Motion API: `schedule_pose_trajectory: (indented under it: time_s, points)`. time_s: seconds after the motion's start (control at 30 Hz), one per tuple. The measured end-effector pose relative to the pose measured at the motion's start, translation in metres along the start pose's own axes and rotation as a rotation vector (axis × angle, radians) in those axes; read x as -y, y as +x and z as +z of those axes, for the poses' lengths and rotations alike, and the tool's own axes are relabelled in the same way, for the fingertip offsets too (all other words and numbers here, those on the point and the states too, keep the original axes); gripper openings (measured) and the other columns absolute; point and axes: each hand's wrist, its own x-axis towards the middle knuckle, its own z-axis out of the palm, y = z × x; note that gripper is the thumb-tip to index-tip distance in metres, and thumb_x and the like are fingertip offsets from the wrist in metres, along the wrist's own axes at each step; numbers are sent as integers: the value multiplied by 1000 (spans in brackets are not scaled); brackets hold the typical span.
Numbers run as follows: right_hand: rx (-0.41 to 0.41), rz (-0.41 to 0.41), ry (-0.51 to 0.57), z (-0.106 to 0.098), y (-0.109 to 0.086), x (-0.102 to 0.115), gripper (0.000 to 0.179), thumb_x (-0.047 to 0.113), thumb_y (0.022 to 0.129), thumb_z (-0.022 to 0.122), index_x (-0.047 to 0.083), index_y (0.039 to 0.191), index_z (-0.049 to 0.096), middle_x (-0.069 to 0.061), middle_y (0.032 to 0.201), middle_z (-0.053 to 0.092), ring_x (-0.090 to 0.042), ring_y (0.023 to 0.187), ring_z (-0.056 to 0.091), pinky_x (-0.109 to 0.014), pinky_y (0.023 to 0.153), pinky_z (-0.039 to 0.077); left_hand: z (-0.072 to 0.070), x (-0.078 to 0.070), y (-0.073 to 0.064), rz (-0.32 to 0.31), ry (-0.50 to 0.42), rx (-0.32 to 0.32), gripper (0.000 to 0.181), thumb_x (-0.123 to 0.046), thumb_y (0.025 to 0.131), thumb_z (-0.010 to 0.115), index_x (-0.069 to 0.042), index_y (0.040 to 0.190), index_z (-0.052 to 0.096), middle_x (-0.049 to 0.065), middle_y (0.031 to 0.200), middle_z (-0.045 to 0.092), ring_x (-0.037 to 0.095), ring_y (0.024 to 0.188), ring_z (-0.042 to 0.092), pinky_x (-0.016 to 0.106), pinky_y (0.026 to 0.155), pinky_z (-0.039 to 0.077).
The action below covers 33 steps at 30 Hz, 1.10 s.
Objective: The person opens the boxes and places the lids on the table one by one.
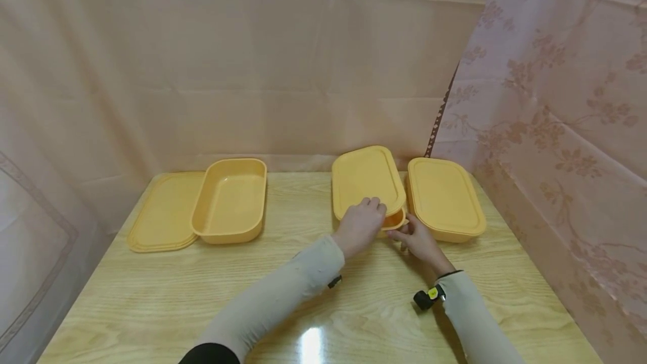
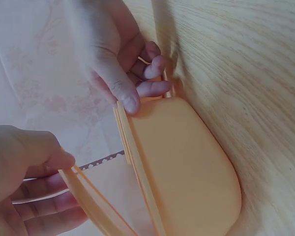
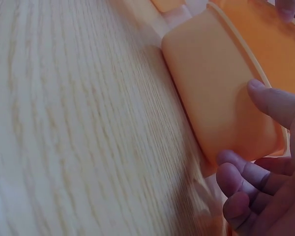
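Observation:
A yellow rectangular lid is tilted up at its front edge over a yellow plastic food container. My left hand pinches the lid's near edge, thumb on one side and fingers on the other, as the left wrist view shows. Between lid and rim there is a gap through which the container's inside shows. At the front right corner, my right hand holds the container, its thumb against the rim and its other fingers bent by the corner. Most of the container is hidden under the lid in the head view.
Close on the right stands a second container with its lid on. To the left, an open container rests partly over a loose lid. All are on a wooden table, with a curtain behind.

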Motion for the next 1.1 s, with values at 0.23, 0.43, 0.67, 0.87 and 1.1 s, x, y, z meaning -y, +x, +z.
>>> schedule_pose_trajectory:
  time_s: [0.23, 0.43, 0.67, 0.87, 1.1]
  points:
    - [8, -3, 2, -2, -1, 1, 63, 26, 87, 74, 0, 136, 45, -12, 81, 61, -19, 60, 58, -29, 49, 47, 3, 1, -3, -9, -24, -70, 19, -22, 94, 64, -13, 110, 67, -2, 94, 64, 8, 77, 62, 18, 53, 52]
    - [29, 0, 5, -4, 0, -1, 66, 26, 87, 74, 0, 139, 42, -13, 86, 62, -19, 64, 60, -30, 53, 49, 5, 2, -6, -29, -66, -120, 22, -26, 90, 69, -12, 108, 66, -2, 93, 64, 8, 75, 61, 18, 52, 51]
    - [37, 10, 47, -4, -6, 16, 55, 21, 96, 63, -7, 137, 41, -28, 90, 61, -26, 66, 61, -30, 51, 48, 5, 4, -10, -62, -135, -125, 36, -33, 84, 76, -11, 110, 64, -1, 97, 64, 9, 79, 62, 19, 56, 53]
    - [33, 40, 110, -3, -7, 19, 62, 26, 98, 58, -8, 143, 33, -21, 87, 61, -20, 62, 58, -31, 48, 50, 8, 5, -12, -77, -170, -172, 30, -26, 86, 72, -11, 109, 64, 0, 95, 64, 10, 77, 62, 20, 54, 53]
    - [5, 62, 104, -1, 1, 3, 72, 36, 98, 57, -4, 149, 26, -15, 88, 62, -13, 61, 55, -27, 48, 48, 7, 6, -15, -88, -211, -242, 28, -20, 84, 70, -8, 109, 66, 1, 93, 66, 11, 76, 64, 20, 54, 54]
